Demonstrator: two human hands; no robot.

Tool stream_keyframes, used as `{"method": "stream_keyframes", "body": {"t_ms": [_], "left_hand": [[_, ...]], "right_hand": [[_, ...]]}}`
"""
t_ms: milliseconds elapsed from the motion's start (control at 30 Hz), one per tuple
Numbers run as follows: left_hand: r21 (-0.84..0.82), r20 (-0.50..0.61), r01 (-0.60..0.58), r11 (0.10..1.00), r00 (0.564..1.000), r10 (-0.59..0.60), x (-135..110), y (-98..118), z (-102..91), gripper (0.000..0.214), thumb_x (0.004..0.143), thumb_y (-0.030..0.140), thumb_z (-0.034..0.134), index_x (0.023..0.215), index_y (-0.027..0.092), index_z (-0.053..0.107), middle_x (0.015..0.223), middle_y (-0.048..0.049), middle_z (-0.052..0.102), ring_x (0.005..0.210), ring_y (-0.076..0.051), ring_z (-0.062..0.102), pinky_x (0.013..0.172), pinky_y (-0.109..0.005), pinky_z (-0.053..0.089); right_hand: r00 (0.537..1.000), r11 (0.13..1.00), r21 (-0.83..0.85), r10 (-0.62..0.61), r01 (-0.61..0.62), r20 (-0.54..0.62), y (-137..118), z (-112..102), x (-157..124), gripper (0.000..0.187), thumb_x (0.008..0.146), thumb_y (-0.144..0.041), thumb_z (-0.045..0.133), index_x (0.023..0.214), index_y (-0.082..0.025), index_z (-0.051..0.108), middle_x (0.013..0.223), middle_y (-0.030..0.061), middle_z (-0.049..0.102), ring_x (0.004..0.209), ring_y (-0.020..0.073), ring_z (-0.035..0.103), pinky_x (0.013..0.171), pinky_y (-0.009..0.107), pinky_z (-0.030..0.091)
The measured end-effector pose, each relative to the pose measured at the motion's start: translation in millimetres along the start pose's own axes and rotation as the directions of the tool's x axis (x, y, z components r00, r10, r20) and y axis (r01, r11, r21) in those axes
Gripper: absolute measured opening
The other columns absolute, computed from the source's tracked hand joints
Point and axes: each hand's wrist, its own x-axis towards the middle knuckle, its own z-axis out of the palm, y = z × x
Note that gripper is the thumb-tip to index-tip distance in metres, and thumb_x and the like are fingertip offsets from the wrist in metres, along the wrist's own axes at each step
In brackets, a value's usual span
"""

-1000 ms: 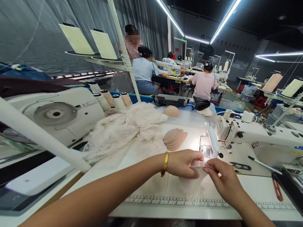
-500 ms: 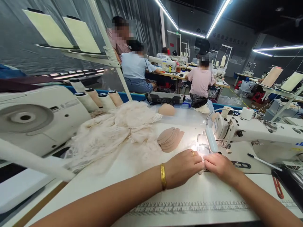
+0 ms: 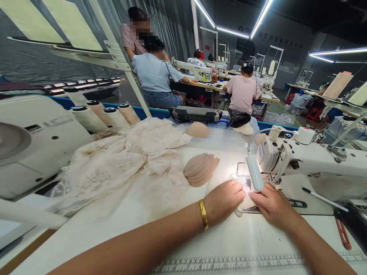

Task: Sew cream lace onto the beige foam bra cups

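Observation:
My left hand (image 3: 225, 200) and my right hand (image 3: 272, 206) press side by side on a small pale fabric piece (image 3: 243, 204) on the table, right under the head of the white sewing machine (image 3: 301, 160). Fingers of both hands are curled down onto the cloth near the needle plate, which the machine lamp (image 3: 254, 175) lights brightly. A gold bangle is on my left wrist. A stack of tan foam cups (image 3: 200, 168) lies just beyond my left hand.
A heap of cream lace fabric (image 3: 126, 160) covers the table's left half, beside another white machine (image 3: 34, 141) and thread cones (image 3: 100, 112). Snips (image 3: 296, 202) and red scissors (image 3: 342, 233) lie right. Other people sew at tables behind.
Both hands carried the small fabric piece forward from the table's near part to the needle area under the machine head, then pressed it down. The view tilted slightly.

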Motion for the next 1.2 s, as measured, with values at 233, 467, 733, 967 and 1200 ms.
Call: {"method": "stream_keyframes", "body": {"t_ms": [233, 467, 733, 967, 1200], "left_hand": [[0.025, -0.043, 0.021, 0.999, 0.999, -0.02, 7, 2, -0.4, 0.021, 0.093, 0.011, 0.058, 0.073, 0.016, 0.058, 0.081, -0.0057, 0.06, 0.07, -0.02, 0.052, 0.067, -0.034, 0.044], [-0.003, -0.025, 0.013, 1.0, 1.0, -0.014, 9, 2, 0.1, 0.021, 0.095, 0.021, 0.062, 0.075, 0.017, 0.057, 0.078, -0.0037, 0.061, 0.069, -0.02, 0.053, 0.071, -0.035, 0.046], [-0.131, -0.011, -0.073, 0.989, 0.997, 0.072, 16, -22, 12.9, 0.015, 0.1, 0.024, 0.058, 0.09, 0.015, 0.065, 0.093, -0.0074, 0.069, 0.085, -0.021, 0.061, 0.086, -0.036, 0.05], [-0.185, -0.02, -0.174, 0.967, 0.985, 0.174, 28, -44, 19.9, 0.025, 0.103, 0.032, 0.055, 0.088, 0.018, 0.069, 0.099, -0.0075, 0.073, 0.09, -0.021, 0.063, 0.092, -0.036, 0.051], [-0.222, -0.04, -0.191, 0.956, 0.982, 0.187, 31, -49, 18.5, 0.02, 0.102, 0.028, 0.056, 0.089, 0.02, 0.07, 0.099, -0.0064, 0.072, 0.093, -0.021, 0.062, 0.091, -0.034, 0.051]], "right_hand": [[0.998, 0.998, -0.026, 0.052, -0.051, 0.044, 0, 2, -1, 0.028, 0.098, -0.013, 0.047, 0.116, -0.025, 0.065, 0.097, 0.006, 0.063, 0.081, 0.0193, 0.054, 0.058, 0.027, 0.035], [0.997, 0.997, -0.037, 0.068, -0.067, 0.046, -1, 3, 0, 0.028, 0.098, -0.013, 0.047, 0.117, -0.024, 0.064, 0.099, 0.0068, 0.063, 0.081, 0.0198, 0.054, 0.056, 0.027, 0.033], [0.996, 0.996, -0.038, 0.084, -0.084, 0.016, -3, 2, 2, 0.029, 0.097, -0.01, 0.044, 0.115, -0.021, 0.063, 0.096, 0.0068, 0.062, 0.079, 0.0205, 0.052, 0.058, 0.028, 0.036], [0.995, 0.99, -0.102, 0.101, -0.102, -0.016, -1, 6, 1, 0.023, 0.099, -0.011, 0.041, 0.097, -0.022, 0.062, 0.081, 0.0034, 0.054, 0.072, 0.0197, 0.05, 0.054, 0.029, 0.032], [0.995, 0.989, -0.109, 0.095, -0.098, -0.024, -1, 6, 0, 0.023, 0.099, -0.011, 0.041, 0.101, -0.022, 0.062, 0.08, 0.003, 0.053, 0.072, 0.0195, 0.05, 0.054, 0.029, 0.032]]}}
